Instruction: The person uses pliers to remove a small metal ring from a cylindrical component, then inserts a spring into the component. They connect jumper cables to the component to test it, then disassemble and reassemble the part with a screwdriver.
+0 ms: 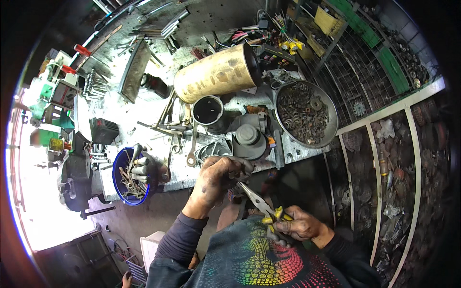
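Observation:
My right hand (301, 224) is closed round the yellow handles of long-nose pliers (258, 199). The jaws point up and left, and their tips reach the fingers of my left hand (216, 180). That hand is closed in front of the bench edge, with a small dark grey part (244, 165) at its fingertips. What kind of part it is cannot be made out, and the fingers partly hide it. Just beyond on the bench lie a grey stepped round housing (248, 139) and a finned metal cover (214, 150).
The metal bench (185, 177) carries a large tan cylinder (216, 74), a dark open can (208, 113), a wrench (193, 144) and a round pan (331, 126) of washers and hardware. A blue-rimmed basin (115, 178) holds tools. Shelves of parts (377, 192) stand right. Another hand (127, 279) shows lower left.

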### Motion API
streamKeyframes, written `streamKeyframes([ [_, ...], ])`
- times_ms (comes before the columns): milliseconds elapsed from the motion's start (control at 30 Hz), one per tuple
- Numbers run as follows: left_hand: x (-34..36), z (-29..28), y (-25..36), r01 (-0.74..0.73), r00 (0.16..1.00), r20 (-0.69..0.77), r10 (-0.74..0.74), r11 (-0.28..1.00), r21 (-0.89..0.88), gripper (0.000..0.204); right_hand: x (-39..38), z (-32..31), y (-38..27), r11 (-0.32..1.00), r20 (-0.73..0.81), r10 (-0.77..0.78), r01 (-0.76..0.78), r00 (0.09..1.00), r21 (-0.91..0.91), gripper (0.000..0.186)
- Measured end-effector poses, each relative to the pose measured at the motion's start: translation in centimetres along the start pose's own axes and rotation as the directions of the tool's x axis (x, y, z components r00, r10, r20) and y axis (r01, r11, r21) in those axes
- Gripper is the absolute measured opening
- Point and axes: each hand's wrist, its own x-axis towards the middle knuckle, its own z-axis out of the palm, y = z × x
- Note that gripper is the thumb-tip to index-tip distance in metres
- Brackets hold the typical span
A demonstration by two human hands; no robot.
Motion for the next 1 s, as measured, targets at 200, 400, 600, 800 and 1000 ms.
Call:
streamKeyframes([
  [200, 1.9, -1.1, -0.3, 0.084, 0.993, 0.104, -0.059, 0.965, -0.25, 0.013, 1.3, -0.9, 2.0, 0.922, 0.201, -0.105, 0.02, 0.974, 0.387, 0.032],
  [400, 2.7, -1.2, -0.2, 0.22, 0.971, 0.16, -0.18, 0.932, -0.287, 0.021, 2.3, -1.9, 3.2, 0.905, 0.303, -0.172, 0.029, 0.937, 0.424, 0.042],
  [600, 3.6, -0.3, -1.8, 0.135, 0.975, 0.22, -0.034, 0.876, -0.464, 0.031, 3.6, -1.3, 4.2, 0.854, 0.349, -0.306, 0.093, 0.886, 0.512, 0.054],
  [800, 4.5, 1.3, -3.0, -0.008, 0.974, 0.173, 0.144, 0.788, -0.616, 0.045, 3.4, 0.6, 4.1, 0.767, 0.293, -0.333, 0.076, 0.896, 0.637, 0.067],
  [1000, 5.1, 3.1, -2.8, -0.136, 0.968, 0.072, 0.242, 0.74, -0.659, 0.049, 3.3, 1.1, 3.3, 0.744, 0.269, -0.26, 0.015, 0.927, 0.668, 0.048],
])
